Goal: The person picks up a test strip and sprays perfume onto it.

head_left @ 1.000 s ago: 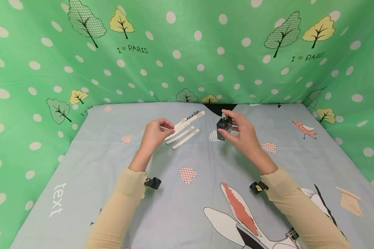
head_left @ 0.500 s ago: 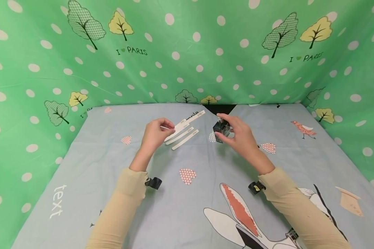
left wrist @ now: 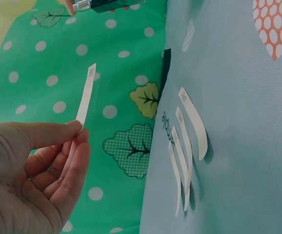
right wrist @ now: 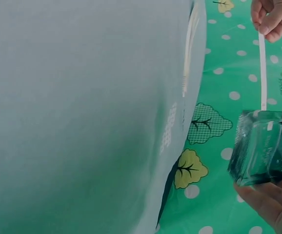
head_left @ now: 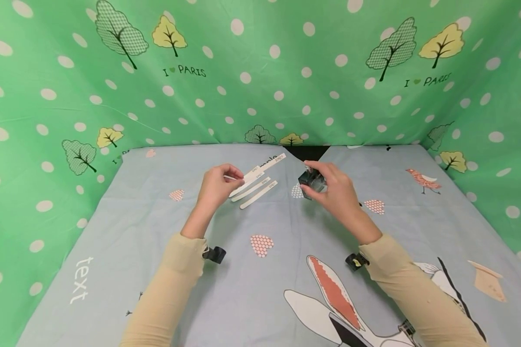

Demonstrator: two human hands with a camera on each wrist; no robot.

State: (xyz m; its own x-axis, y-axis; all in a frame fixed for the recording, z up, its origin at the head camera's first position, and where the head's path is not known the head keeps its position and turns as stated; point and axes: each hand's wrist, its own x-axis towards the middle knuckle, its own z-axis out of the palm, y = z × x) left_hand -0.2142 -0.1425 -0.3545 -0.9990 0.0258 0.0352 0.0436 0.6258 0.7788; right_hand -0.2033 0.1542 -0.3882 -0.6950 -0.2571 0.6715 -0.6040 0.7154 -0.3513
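Observation:
Between thumb and fingers, my left hand pinches one end of a white perfume test strip. The strip's free end points toward the bottle. My right hand grips a dark green glass perfume bottle off the table, thumb low on its near side and index finger on top at the silver sprayer. The bottle's top leans toward the left hand; the right wrist view has white lettering on it. A gap separates bottle and strip in the head view. Several more test strips lie fanned on the cloth, beneath and right of the left hand.
A blue-grey printed cloth with hearts and a rabbit covers the table. Behind and at both sides hangs a green dotted curtain. Each wrist wears a black camera.
The bottle in my right hand has come slightly left and toward me, and its top has tipped more. My left hand and the strip have stayed nearly still.

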